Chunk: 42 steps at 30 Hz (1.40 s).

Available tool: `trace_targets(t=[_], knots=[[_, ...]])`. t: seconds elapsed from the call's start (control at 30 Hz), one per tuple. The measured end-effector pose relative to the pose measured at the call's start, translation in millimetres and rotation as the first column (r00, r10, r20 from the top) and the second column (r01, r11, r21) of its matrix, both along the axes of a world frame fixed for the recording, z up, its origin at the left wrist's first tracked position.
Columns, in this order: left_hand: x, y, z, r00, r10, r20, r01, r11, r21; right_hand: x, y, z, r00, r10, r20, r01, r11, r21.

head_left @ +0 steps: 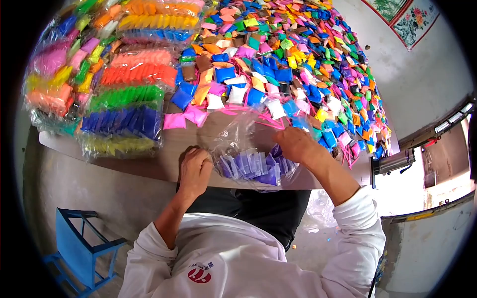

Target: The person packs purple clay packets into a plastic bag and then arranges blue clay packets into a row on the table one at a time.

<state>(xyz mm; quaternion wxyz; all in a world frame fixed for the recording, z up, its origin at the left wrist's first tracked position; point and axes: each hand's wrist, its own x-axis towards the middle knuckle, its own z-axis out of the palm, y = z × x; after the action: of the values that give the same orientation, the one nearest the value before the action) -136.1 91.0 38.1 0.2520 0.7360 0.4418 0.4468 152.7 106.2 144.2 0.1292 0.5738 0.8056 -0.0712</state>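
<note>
A clear plastic bag (232,142) lies at the table's front edge, with a row of purple packets (251,166) inside its lower part. My left hand (196,168) is closed at the bag's left side, its fingers curled; whether it pinches the plastic is too small to tell. On the right, my right hand (294,144) is closed at the bag's upper right, above the purple packets, and what its fingers hold is hidden. Two pink packets (185,118) lie beyond the bag, to the left.
Filled bags of sorted packets (124,121) are stacked at the left. A large heap of mixed coloured packets (298,59) covers the table's far and right parts. A blue chair (79,248) stands at lower left. A metal object (393,162) is by the right edge.
</note>
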Motion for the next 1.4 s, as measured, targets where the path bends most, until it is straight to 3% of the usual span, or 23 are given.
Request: trace_targets(t=[0.07,0.27,0.57,0.7,0.9,1.0,1.07,1.2,1.27,1.4], knots=[[0,0,2,1.000,-0.007,-0.006,0.007,1.000,-0.006,3,-1,-3,0.992,0.096,0.085,-0.104,0.991,0.087],[0,0,2,1.000,-0.001,0.006,0.001,1.000,-0.021,-1,-4,-10,0.973,0.051,0.225,-0.082,0.988,0.129],[0,-1,2,1.000,-0.006,0.002,0.006,0.999,-0.036,1,-15,-14,0.961,0.103,0.258,-0.171,0.951,0.257],[-1,1,0,1.000,-0.021,-0.011,0.021,0.999,-0.025,-3,-10,-17,0.944,0.048,0.325,-0.099,0.985,0.142],[0,0,-1,1.000,-0.013,-0.005,0.013,1.000,0.000,-11,-26,-6,0.931,0.144,0.335,-0.279,0.871,0.404],[0,0,-2,1.000,-0.011,-0.011,0.011,1.000,-0.008,-11,-25,-4,0.941,0.193,0.277,-0.319,0.776,0.544],[1,0,-2,1.000,-0.006,-0.021,0.006,1.000,-0.004,-12,-20,7,0.986,0.136,0.092,-0.159,0.935,0.317],[1,0,-1,1.000,-0.015,-0.022,0.015,1.000,-0.001,-3,-18,18,0.996,0.065,-0.056,-0.047,0.958,0.283],[0,0,1,1.000,-0.013,-0.022,0.013,1.000,-0.009,-5,-23,31,0.973,0.031,-0.228,0.034,0.960,0.279],[1,0,1,1.000,-0.012,-0.010,0.012,1.000,-0.012,-12,-34,55,0.954,-0.037,-0.299,0.104,0.972,0.211]])
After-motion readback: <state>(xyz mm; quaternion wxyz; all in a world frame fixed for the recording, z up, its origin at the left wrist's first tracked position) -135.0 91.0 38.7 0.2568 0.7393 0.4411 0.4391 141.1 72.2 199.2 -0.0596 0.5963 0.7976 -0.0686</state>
